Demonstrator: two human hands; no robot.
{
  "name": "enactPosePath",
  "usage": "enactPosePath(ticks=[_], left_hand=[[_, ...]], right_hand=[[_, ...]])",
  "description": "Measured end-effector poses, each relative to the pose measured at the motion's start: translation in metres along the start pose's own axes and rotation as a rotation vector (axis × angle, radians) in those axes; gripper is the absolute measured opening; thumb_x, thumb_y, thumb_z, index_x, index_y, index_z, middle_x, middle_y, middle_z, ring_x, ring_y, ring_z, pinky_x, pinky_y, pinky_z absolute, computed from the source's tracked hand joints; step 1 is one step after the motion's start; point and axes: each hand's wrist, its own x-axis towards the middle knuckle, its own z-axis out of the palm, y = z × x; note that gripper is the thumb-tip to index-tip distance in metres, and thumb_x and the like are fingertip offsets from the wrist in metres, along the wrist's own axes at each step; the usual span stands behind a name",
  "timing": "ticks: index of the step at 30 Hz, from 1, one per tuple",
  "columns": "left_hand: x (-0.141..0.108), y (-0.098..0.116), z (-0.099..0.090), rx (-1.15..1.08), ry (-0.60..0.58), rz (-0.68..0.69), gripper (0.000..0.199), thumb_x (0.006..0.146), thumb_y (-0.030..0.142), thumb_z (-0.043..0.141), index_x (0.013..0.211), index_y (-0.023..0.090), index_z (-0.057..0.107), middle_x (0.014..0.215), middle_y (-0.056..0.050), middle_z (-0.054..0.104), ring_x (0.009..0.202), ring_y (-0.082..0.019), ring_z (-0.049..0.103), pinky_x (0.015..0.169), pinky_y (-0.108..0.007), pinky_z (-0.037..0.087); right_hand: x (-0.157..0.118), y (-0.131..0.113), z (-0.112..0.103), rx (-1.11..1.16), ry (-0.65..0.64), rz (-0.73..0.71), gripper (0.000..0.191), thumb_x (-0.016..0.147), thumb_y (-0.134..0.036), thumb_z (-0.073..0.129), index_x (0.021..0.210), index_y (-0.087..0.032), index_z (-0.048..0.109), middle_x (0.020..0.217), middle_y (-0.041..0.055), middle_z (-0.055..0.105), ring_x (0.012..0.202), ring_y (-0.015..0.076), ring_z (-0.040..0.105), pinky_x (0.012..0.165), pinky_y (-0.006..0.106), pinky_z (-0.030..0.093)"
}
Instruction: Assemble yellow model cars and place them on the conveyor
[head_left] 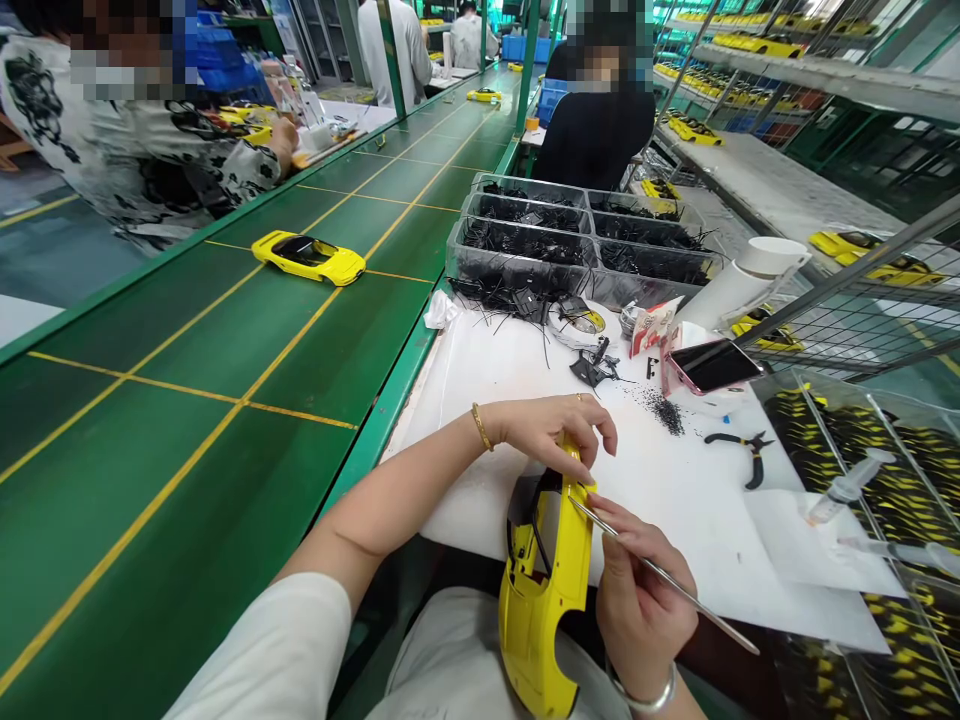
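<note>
One yellow car body was held at the counter's near edge | left hand: fingers curled over its far end | right hand: closed on metal rod, tip against body | dark window piece looked seated; rod work seemed unfinished

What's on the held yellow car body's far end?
The left hand lies over it. The car body shows nearer the camera; the surface directly beneath the hand is covered.
</note>
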Motion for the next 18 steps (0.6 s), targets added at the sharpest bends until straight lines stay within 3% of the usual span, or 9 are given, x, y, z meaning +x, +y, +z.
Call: enactPosePath(ticks=[5,10,18], left_hand=[[-0.0026,-0.0027,0.0018,0.065,0.001,0.000,0.030,0.071,0.048,0.080,0.070,0.020,0.071,0.115,-0.009,0.063,0.110,-0.026,0.052,0.104,-0.040,0.039],[-0.0027,-0.0029,0.0021,0.078,-0.006,0.014,0.029,0.071,0.046,0.082,0.071,0.019,0.070,0.115,-0.010,0.063,0.109,-0.026,0.052,0.104,-0.040,0.040],[-0.0033,0.0034,-0.0047,0.013,-0.064,-0.093,0.026,0.064,0.039,0.087,0.070,0.021,0.069,0.118,-0.008,0.062,0.115,-0.026,0.050,0.107,-0.039,0.039]], right_hand=[[-0.0008,0.0003,0.0003,-0.021,-0.004,-0.005,0.025,0.085,0.003,0.057,0.096,-0.020,0.061,0.097,0.0055,0.070,0.100,0.0270,0.069,0.087,0.047,0.057],[-0.0019,0.0004,0.0000,-0.018,-0.002,0.005,0.026,0.084,0.002,0.058,0.097,-0.020,0.061,0.096,0.0054,0.070,0.101,0.0279,0.069,0.087,0.048,0.057],[-0.0015,0.0000,0.0022,-0.015,-0.009,-0.007,0.027,0.085,0.003,0.056,0.098,-0.020,0.061,0.096,0.0049,0.070,0.102,0.0273,0.069,0.087,0.048,0.057]])
